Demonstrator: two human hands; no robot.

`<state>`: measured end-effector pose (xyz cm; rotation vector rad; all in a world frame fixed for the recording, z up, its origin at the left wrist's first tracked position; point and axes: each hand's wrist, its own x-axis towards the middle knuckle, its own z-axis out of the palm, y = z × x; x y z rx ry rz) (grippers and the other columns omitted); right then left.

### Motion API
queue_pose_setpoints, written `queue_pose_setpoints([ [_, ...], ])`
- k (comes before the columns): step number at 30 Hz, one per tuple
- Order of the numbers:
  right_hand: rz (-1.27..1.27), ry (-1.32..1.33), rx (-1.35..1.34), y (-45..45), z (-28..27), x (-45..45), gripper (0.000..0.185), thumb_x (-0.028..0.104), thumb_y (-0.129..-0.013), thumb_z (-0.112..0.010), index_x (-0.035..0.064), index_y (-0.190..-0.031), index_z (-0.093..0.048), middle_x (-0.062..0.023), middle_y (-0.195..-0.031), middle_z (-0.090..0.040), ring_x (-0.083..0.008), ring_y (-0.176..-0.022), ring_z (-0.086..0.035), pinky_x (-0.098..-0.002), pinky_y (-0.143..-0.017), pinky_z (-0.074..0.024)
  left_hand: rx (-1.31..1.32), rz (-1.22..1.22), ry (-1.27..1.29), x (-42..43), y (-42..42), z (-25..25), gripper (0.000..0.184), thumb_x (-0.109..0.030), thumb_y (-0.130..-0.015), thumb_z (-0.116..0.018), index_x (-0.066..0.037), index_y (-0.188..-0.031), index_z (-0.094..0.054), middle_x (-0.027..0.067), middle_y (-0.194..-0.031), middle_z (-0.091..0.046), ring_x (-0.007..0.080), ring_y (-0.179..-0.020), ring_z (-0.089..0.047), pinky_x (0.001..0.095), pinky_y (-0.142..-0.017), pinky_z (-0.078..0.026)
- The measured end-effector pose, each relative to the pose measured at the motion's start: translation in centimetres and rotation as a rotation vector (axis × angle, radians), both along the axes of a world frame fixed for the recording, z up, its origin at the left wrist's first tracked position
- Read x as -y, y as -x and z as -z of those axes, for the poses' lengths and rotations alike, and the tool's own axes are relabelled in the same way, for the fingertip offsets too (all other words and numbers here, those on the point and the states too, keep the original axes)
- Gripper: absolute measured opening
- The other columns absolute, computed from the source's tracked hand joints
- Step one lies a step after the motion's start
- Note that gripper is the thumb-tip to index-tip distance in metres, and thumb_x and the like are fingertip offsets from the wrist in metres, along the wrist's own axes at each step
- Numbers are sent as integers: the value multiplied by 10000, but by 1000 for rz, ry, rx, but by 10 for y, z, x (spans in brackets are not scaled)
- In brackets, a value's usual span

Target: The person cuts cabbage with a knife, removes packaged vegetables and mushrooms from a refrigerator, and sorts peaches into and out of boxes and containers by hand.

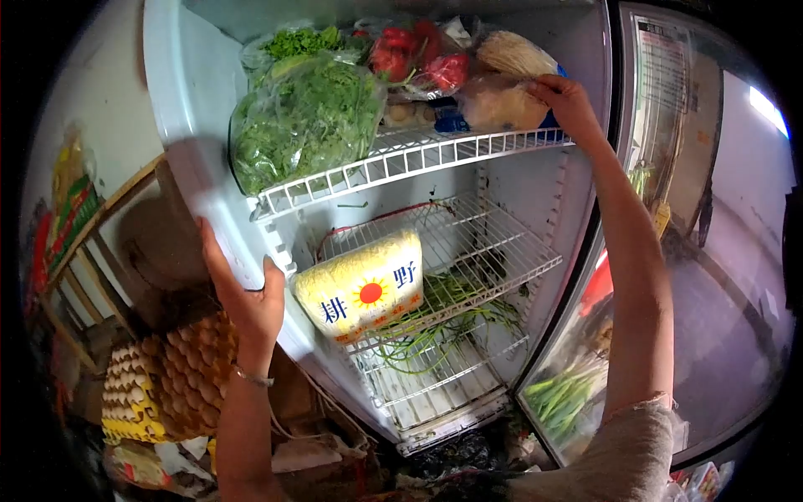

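My left hand (247, 301) rests against the left edge of the refrigerator (188, 138), thumb and fingers apart, holding nothing. On the upper wire shelf (401, 163), at its right end, my right hand (565, 100) has its fingers on a clear plastic bag with pale contents (498, 102). Behind that bag lies a bundle of thin pale strands (514, 52). Bagged leafy greens (305, 117) fill the shelf's left part, with red peppers in plastic (418, 58) at the middle. Lower down, a yellow printed package (364, 284) leans on the middle shelf (493, 243).
Long green stalks (443, 335) lie on the lower racks. The open glass door (602, 335) is on the right. Stacked egg trays (171, 376) stand at lower left near a wooden rack (92, 259). A black plastic bag (460, 454) lies below the refrigerator.
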<state>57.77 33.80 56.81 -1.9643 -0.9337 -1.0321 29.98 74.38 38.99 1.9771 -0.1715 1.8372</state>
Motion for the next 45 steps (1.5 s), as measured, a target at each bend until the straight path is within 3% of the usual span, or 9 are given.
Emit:
queue_pose_setpoints([
  [7, -319, -565, -294, -29, -1, 0, 319, 275, -928, -641, 4, -1086, -698, -98, -989, -713, -185, -882, -662, -326, -797, -510, -8, -109, -46, -5, -3, 5, 871, 37, -781, -600, -9, -1531, -161, 209, -1574, -229, 338, -1440, -273, 412, -1159, -242],
  [16, -331, -815, -316, -43, -9, -2, 356, 259, -908, -675, -18, -1131, -663, -131, -988, -693, -198, -882, -648, -343, -771, -515, 4, -7, -31, 3, 2, -2, 840, 53, -798, -581, -13, -1529, -171, 194, -1581, -212, 335, -1455, -237, 414, -1170, -218],
  [20, -78, -744, -259, -62, -14, 6, 331, 240, -882, -685, -15, -1094, -681, -179, -1007, -697, -270, -908, -670, -393, -775, -522, -18, -28, -1, -1, 1, 3, 837, 60, -800, -579, -12, -1528, -172, 193, -1582, -211, 334, -1458, -226, 413, -1169, -218],
  [21, 329, -403, -85, -64, -16, 11, 342, 276, -876, -660, -8, -1063, -693, -198, -1029, -695, -316, -939, -668, -415, -794, -521, -16, -11, -9, 1, 2, 1, 838, 61, -797, -584, -10, -1526, -176, 196, -1580, -213, 334, -1458, -228, 412, -1168, -221],
  [23, 711, -41, 87, -80, -16, 19, 360, 312, -871, -636, -2, -1033, -706, -218, -1051, -693, -363, -970, -667, -437, -812, -520, -22, -2, -16, 3, 3, -1, 839, 62, -795, -588, -7, -1524, -179, 199, -1578, -215, 334, -1457, -229, 411, -1167, -223],
  [26, 640, -65, -58, -106, -19, 18, 449, 402, -863, -565, 16, -1040, -711, -222, -1114, -675, -415, -1032, -638, -471, -860, -505, -23, -89, -16, 5, 3, -2, 850, 61, -789, -596, -4, -1524, -175, 205, -1572, -222, 337, -1446, -255, 410, -1162, -237],
  [28, 557, -306, -168, -54, -16, -1, 525, 471, -862, -526, 31, -1094, -697, -217, -1096, -682, -408, -1021, -643, -478, -880, -497, -10, 4, 20, 9, 5, -5, 855, 53, -784, -601, 6, -1522, -172, 213, -1562, -238, 342, -1431, -284, 415, -1156, -249],
  [34, 506, -476, -98, -25, -7, -14, 465, 440, -872, -557, 76, -1132, -681, -202, -1035, -699, -393, -965, -662, -481, -850, -503, 30, -59, -37, 5, 5, -5, 869, 65, -757, -594, 2, -1521, -186, 223, -1534, -289, 367, -1400, -326, 427, -1140, -267],
  [45, 574, -257, 144, 22, -8, -25, 311, 310, -889, -616, 142, -1151, -626, -166, -971, -705, -358, -898, -671, -486, -753, -515, 25, 3, 11, 7, 6, -8, 855, 52, -746, -599, -3, -1511, -222, 222, -1496, -345, 377, -1372, -363, 421, -1121, -300],
])
